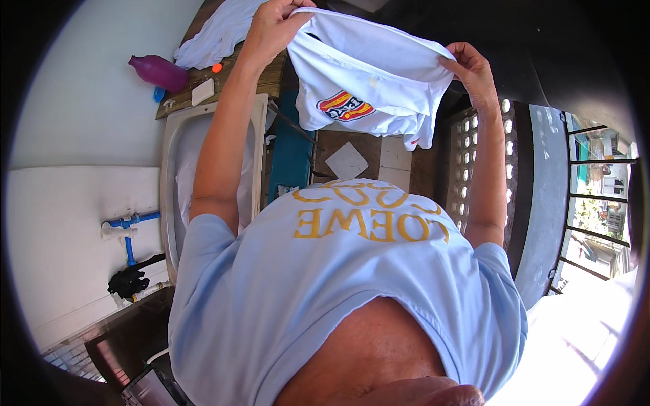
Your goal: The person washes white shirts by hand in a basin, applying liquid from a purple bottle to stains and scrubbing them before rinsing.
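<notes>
A white shirt (396,95) hangs stretched between my two raised hands, out in front of my chest. It bears a red, yellow and black printed emblem, and its upper edge gapes so the inside shows. My left hand (281,24) pinches one end of that edge, high up beside the wooden counter. At the opposite end, my right hand (470,71) grips the edge between thumb and fingers. The shirt's lower part droops in loose folds over the tiled floor.
A basin (263,135) with white cloth inside stands at my left. On the wooden counter (271,78) beyond it are a purple bottle (159,72), a white block (203,92), an orange cap (217,68) and white fabric (220,34). A barred window (599,196) is at right.
</notes>
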A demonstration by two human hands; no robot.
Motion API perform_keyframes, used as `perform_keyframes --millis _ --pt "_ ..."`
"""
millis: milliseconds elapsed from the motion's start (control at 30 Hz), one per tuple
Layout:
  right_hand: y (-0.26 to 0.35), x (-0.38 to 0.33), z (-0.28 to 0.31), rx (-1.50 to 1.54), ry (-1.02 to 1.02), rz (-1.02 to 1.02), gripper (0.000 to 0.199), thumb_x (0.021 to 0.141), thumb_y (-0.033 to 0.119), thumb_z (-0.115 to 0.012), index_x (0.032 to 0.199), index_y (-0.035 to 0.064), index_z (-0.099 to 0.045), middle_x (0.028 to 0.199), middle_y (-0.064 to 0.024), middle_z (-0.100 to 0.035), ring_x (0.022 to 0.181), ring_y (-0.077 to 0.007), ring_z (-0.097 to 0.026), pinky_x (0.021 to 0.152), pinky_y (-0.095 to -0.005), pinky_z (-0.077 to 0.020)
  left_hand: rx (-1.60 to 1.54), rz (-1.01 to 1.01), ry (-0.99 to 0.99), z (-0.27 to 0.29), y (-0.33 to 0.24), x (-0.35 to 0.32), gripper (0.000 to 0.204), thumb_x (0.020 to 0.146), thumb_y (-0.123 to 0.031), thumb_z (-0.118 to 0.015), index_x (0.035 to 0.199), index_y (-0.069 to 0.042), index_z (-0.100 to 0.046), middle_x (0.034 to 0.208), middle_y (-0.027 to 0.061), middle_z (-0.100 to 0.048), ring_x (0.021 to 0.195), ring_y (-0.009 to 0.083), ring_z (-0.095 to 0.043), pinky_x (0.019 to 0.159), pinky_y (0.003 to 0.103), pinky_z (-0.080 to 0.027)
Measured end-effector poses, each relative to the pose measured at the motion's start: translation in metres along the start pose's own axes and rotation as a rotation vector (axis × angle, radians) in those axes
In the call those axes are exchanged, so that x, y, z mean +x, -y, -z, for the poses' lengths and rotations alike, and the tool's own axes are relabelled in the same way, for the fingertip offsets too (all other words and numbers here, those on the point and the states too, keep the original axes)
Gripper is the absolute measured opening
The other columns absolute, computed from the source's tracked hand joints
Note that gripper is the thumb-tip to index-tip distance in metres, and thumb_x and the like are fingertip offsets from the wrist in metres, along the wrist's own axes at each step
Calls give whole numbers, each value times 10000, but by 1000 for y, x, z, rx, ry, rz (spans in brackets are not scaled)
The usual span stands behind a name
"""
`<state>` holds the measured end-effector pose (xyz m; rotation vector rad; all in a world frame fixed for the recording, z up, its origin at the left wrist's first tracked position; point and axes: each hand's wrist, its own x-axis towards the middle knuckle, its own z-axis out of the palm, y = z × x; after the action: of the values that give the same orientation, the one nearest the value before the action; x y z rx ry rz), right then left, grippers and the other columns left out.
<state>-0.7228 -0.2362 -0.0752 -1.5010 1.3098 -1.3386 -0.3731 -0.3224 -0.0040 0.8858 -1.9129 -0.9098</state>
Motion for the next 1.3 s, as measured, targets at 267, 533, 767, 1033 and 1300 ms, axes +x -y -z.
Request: perform_keyframes --millis 267,533,767,1033,1300 --pt "61 9 -104 -324 118 329 482 721 308 -782 1096 44 -634 1000 -116 -666 936 -201 -637 877 -315 -480 99 -230 -64 -53 -46 32 92 773 -46 -602 845 9 -587 678 71 -595 674 134 -566 585 287 -439" --pt "63 40 -103 517 456 19 598 822 232 -615 1325 -19 -411 1051 -123 -653 885 -209 -662 902 -353 -484 44 -210 -29 -35 -16 -23 430 800 -262 -715 1145 -47 -577 1044 114 -623 908 171 -594 760 281 -486" --pt "113 58 -110 799 384 55 356 869 178 -612 1171 30 -497 977 -120 -637 854 -279 -654 786 -438 -546 378 419 -170 -63 138 -102 455 801 -251 -652 1188 -37 -550 1048 148 -603 934 248 -598 758 328 -496" --pt "106 112 -16 593 330 -165 402 990 205 -376 1282 -61 -453 1202 -190 -592 1127 -269 -584 1031 -399 -417 -319 468 -258 61 90 -29 193 861 -173 -477 1010 -103 -575 850 20 -572 791 153 -556 676 360 -493" --pt "112 123 26 437 210 -230 376 934 230 -554 1199 -37 -535 1108 -138 -638 1013 -217 -634 913 -359 -512 3 241 -250 80 8 27 163 840 -202 -538 900 -67 -607 738 17 -562 700 130 -518 578 256 -405"
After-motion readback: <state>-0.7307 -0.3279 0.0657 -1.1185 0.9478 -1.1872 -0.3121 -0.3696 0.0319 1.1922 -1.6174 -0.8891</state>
